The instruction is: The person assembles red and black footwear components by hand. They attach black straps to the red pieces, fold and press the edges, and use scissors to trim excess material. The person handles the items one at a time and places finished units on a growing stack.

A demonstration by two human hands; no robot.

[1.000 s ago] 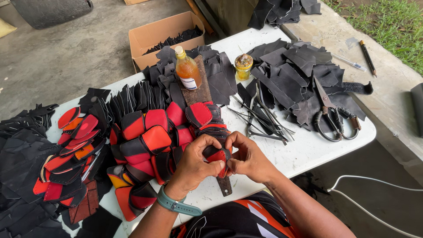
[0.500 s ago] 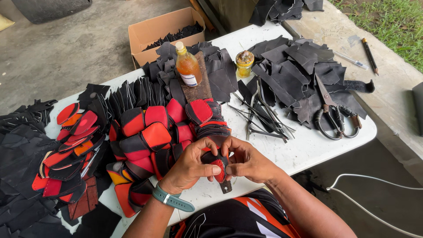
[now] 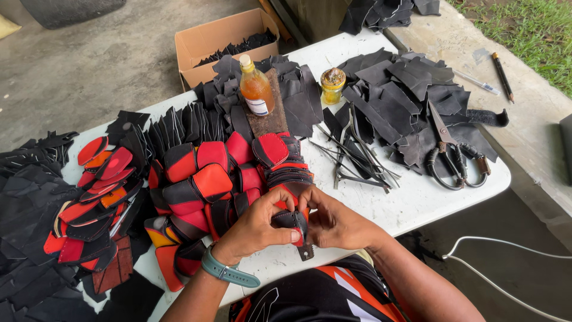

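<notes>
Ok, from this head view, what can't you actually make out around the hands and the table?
- Red-and-black piece: mostly covered by the left hand and right hand.
- Cardboard box: only the tops of the dark pieces inside show; its walls hide the rest.
- Small jar: contents too small to tell.
- Black pieces at left: cut off by the frame edge.
- White table: its left end is buried under the pieces.
</notes>
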